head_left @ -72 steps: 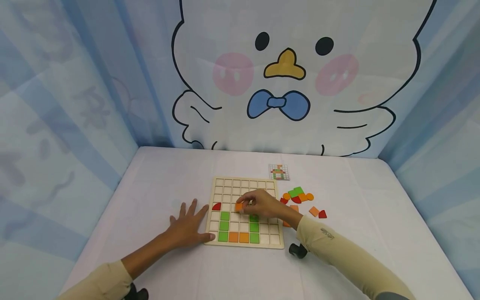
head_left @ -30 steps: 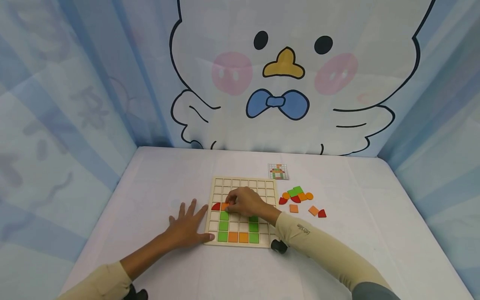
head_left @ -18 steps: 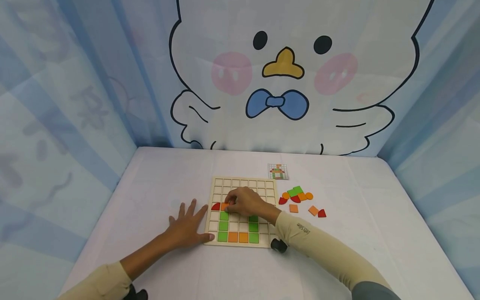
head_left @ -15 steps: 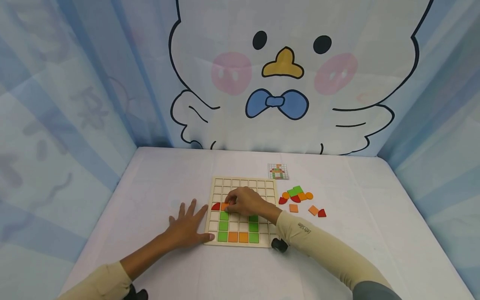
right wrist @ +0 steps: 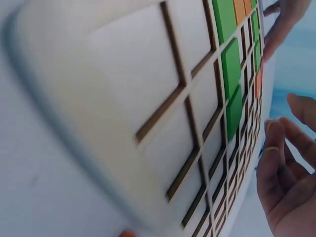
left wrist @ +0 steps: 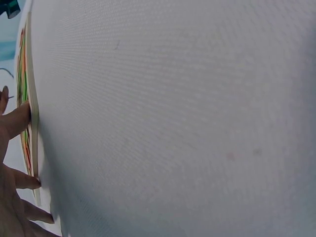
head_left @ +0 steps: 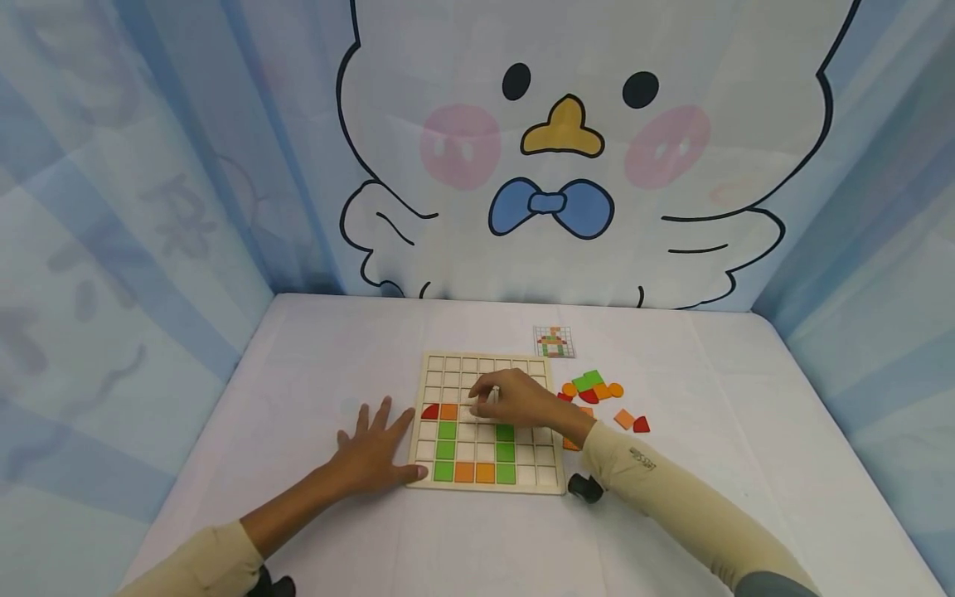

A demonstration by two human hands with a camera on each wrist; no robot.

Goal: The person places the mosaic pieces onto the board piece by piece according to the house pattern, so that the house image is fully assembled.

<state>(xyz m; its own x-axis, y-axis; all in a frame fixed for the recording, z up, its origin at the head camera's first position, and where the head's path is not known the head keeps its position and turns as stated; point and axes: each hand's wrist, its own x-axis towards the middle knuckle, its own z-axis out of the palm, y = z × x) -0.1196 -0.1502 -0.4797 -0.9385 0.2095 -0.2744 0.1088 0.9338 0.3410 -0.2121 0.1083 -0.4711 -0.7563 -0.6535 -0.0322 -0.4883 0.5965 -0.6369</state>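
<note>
A wooden grid board [head_left: 485, 491] lies on the white table, with square tiles set in some of its cells. My left hand [head_left: 370, 456] is spread flat at its left side; the thumb and a fingertip touch the edge, as the left wrist view shows too. Over the board's middle hovers my right hand [head_left: 518, 402], thumb and index finger apart. The right wrist view shows nothing between that hand's fingers [right wrist: 276, 131]. Left of it, an orange square tile [head_left: 448, 412] sits in a cell beside a red quarter-round tile [head_left: 430, 412]. Green tiles [head_left: 445, 449] form two columns below, with orange tiles [head_left: 474, 472] between their lowest ends.
Right of the board lie several loose tiles: green squares [head_left: 593, 379], orange circles [head_left: 615, 390], orange squares [head_left: 624, 419] and red pieces [head_left: 641, 424]. My right forearm partly covers some. A small pattern card [head_left: 555, 342] lies behind the board. Printed curtains [head_left: 552, 265] surround the table.
My right hand carried the orange square left, set it beside the red tile and let go. It has since moved back right with its fingers parted. The left hand stays put.
</note>
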